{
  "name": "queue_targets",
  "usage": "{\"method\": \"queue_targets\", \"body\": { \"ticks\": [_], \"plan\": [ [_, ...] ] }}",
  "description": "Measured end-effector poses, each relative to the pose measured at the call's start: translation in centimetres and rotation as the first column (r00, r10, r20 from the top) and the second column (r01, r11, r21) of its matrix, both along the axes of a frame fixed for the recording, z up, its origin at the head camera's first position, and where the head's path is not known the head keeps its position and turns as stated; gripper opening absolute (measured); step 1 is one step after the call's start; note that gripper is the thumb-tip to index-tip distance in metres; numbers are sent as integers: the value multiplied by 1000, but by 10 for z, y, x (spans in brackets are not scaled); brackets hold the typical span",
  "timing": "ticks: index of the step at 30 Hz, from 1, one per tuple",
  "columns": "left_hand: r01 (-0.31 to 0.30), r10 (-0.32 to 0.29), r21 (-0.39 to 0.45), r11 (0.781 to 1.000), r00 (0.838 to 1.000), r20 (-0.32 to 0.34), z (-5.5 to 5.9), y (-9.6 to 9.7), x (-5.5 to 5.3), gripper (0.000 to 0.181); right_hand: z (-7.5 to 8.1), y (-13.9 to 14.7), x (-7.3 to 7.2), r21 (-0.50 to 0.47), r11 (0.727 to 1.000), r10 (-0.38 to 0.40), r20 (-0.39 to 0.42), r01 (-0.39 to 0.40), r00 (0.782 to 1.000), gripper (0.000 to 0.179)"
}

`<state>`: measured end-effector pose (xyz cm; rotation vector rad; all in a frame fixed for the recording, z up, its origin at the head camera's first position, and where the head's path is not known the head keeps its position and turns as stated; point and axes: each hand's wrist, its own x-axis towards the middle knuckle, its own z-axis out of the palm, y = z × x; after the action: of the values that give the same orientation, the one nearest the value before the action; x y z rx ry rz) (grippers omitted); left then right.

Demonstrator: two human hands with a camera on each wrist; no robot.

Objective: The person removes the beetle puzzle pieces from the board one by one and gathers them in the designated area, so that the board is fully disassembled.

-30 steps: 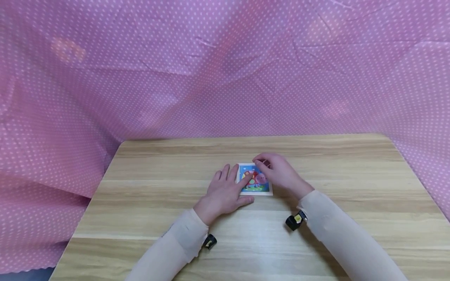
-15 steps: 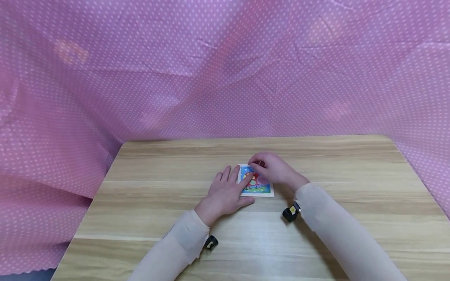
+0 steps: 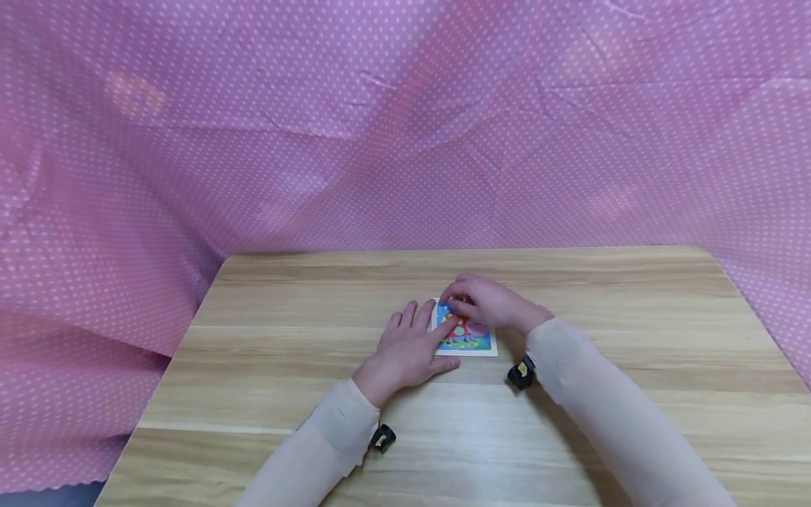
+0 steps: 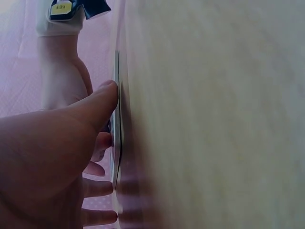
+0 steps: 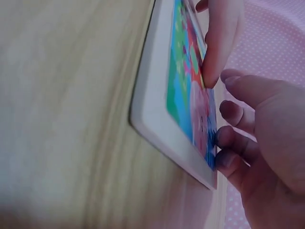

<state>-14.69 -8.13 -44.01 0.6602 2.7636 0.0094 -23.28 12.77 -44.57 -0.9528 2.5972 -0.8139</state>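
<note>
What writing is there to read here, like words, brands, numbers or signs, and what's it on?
No text can be read for certain.
Yellow label on the right wrist's black device: dark marks, too blurred to read.
Yellow patch on the left wrist's black device: too small.
Picture board: no lettering on the visible part.

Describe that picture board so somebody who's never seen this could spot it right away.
Find the wooden table before the pink dotted cloth. Toward the table's far side, the left hand lies spread with the right hand bent beside it. Partly under both is the picture board, set apart from plain wood by its white border and blue, red and green picture.
</note>
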Motion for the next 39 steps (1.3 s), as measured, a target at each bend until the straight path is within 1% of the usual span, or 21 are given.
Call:
{"method": "queue_targets", "body": {
  "ticks": [4, 9, 13, 17, 19, 28, 37, 39],
  "plan": [
    [-7, 7, 11, 1000, 1000, 12, 0, 0, 0, 78, -2, 2, -3, 10, 999, 43, -4, -43, 999, 25],
    [-14, 13, 29, 999, 1000, 24, 1, 0, -1, 77, -4, 3, -5, 27, 994, 107, -57, -105, 993, 28],
    [-17, 16, 35, 999, 999, 29, 3, 0, 0, 76, -4, 3, -6, 35, 991, 128, -59, -126, 990, 30],
    [-15, 14, 42, 999, 999, 29, 4, 0, -1, 76, -4, 5, -7, 39, 990, 135, -57, -133, 989, 31],
    [-14, 12, 43, 999, 999, 31, 3, 0, -1, 76, -4, 6, -6, 42, 989, 143, -69, -140, 987, 31],
    [-16, 15, 41, 999, 999, 39, 2, 0, -3, 77, -5, 4, -5, 68, 988, 141, -54, -137, 989, 33],
    [-16, 14, 38, 999, 999, 44, 1, 0, -4, 77, -5, 4, -6, 49, 989, 144, -38, -142, 989, 32],
    [-16, 14, 39, 999, 999, 45, 1, 0, -4, 77, -4, 4, -6, 44, 988, 149, -48, -147, 988, 31]
  ]
}}
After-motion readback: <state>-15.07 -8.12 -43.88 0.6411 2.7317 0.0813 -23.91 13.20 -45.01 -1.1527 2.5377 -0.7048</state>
